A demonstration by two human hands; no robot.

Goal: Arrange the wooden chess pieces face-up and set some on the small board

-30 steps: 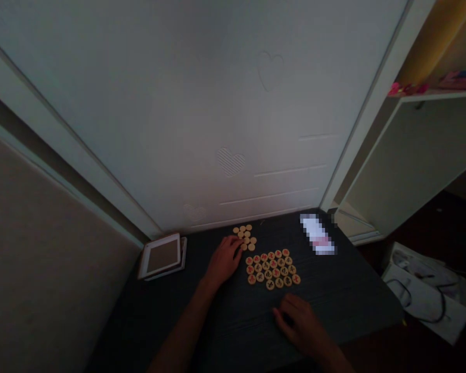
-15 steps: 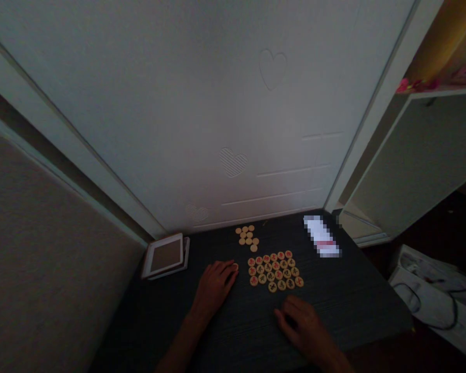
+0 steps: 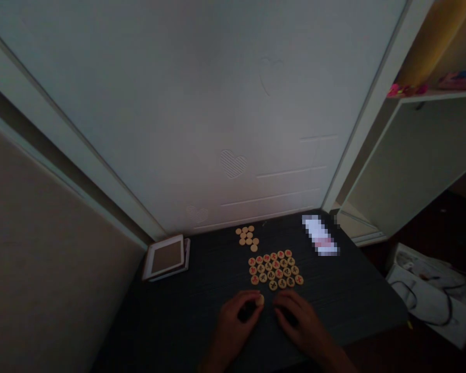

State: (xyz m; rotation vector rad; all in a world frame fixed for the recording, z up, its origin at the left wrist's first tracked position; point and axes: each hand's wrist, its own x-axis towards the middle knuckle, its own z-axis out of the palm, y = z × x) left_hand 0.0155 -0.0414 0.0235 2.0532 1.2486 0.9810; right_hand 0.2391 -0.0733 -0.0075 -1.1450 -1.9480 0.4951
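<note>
My left hand (image 3: 236,318) is closed, pinching one round wooden Chinese chess piece (image 3: 260,300) between thumb and fingers, just above the dark table. Close by on its right, my right hand (image 3: 297,316) has loosely curled fingers with a gap to the thumb, and no piece shows in it. Beyond both hands lie rows of Chinese chess pieces (image 3: 275,264), with red or dark characters facing up. The nearest row has a gap at its left end. Farther back, toward the wall, is a loose cluster of plain-looking pieces (image 3: 249,241) showing no characters.
A framed, tray-like item (image 3: 166,256) rests at the table's left back. A blurred-out white and pink object (image 3: 320,235) lies at the right back. The white panel (image 3: 171,129) stands behind the dark table (image 3: 159,311). A white bag (image 3: 431,295) sits beyond the right edge.
My left hand has moved right and nearer to me, carrying the chess piece from left of the rows to beside my right hand. The right hand has shifted little.
</note>
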